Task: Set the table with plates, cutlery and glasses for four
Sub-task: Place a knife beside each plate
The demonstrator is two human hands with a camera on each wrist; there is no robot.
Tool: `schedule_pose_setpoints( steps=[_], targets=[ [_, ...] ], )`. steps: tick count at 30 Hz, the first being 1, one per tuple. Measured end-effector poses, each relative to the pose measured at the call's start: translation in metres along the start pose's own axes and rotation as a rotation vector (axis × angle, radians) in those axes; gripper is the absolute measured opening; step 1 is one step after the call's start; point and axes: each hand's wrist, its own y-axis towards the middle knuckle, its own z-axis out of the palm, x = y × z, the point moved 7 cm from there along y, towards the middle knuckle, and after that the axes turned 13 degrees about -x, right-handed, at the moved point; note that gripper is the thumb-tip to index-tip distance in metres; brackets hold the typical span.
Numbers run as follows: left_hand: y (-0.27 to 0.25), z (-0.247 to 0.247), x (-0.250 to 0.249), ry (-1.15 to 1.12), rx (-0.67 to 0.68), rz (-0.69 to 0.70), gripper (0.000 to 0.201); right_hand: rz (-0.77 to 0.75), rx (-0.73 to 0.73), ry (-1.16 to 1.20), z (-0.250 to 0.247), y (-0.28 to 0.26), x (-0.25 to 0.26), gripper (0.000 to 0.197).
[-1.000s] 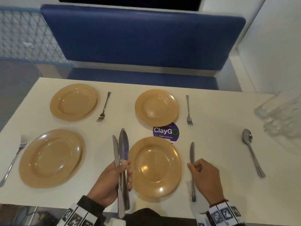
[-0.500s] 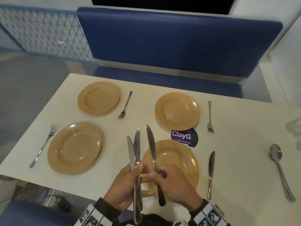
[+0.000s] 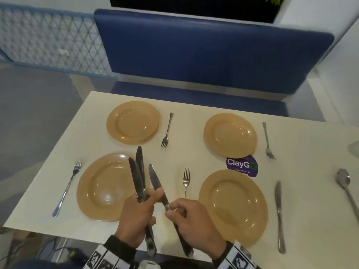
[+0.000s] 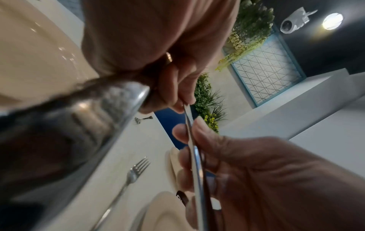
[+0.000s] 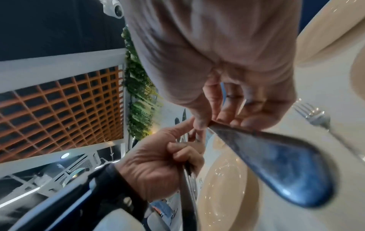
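Note:
Four tan plates lie on the white table [image 3: 194, 152]: near left [image 3: 104, 187], near right [image 3: 233, 204], far left [image 3: 134, 122], far right [image 3: 230, 135]. My left hand [image 3: 136, 216] grips two knives [image 3: 138, 171] upright over the near-left plate's right rim; their handles loom in the left wrist view [image 4: 79, 125]. My right hand [image 3: 194, 220] pinches a third knife [image 3: 155, 181] by its handle [image 5: 276, 164], blade leaning towards the left hand, whose forefinger [image 5: 177, 128] touches it. A fork [image 3: 186, 181] lies just beyond my hands.
Other forks lie left of the near-left plate [image 3: 67, 187] and right of each far plate [image 3: 167, 130], [image 3: 268, 140]. A knife [image 3: 279, 214] and a spoon [image 3: 345, 185] lie right of the near-right plate. A purple ClayGo sticker [image 3: 241, 166] is between the right plates. A blue bench [image 3: 213, 51] stands behind.
My right hand left the knife laid beside the near-right plate and took one knife from the left hand's bundle. Both hands have moved left, towards the near-left plate.

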Motion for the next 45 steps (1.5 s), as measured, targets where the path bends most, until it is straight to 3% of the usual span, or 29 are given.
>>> schedule_pose_setpoints(
  steps=[4,7,12,15,18,23,29,37,45],
  targets=[
    [0.033,-0.056,-0.004,0.028,-0.070,-0.075,0.027,0.085,-0.118,-0.063,0.034,0.025,-0.001,0.012],
    [0.055,-0.097,-0.011,0.130,-0.038,-0.095,0.027,0.175,-0.238,-0.093,0.052,0.051,-0.019,0.015],
    [0.078,-0.142,-0.029,0.185,0.004,-0.075,0.036,0.283,-0.296,-0.150,0.086,0.065,-0.039,0.024],
    [0.083,-0.147,-0.036,0.185,0.038,-0.083,0.034,0.322,-0.345,-0.139,0.101,0.068,-0.049,0.010],
    [0.085,-0.144,-0.043,0.155,0.077,-0.097,0.029,0.336,-0.409,-0.112,0.110,0.072,-0.056,0.012],
    [0.089,-0.148,-0.043,0.125,0.090,-0.110,0.046,0.358,-0.500,-0.226,0.116,0.070,-0.062,0.011],
    [0.102,-0.156,-0.042,0.024,0.101,-0.112,0.023,0.279,-0.494,-0.367,0.118,0.070,-0.058,0.011],
    [0.107,-0.156,-0.047,0.034,0.150,-0.039,0.023,0.291,-0.524,-0.371,0.117,0.072,-0.060,0.012],
    [0.099,-0.148,-0.047,0.041,0.181,-0.054,0.021,0.282,-0.491,-0.344,0.111,0.066,-0.051,0.015]
  ],
)
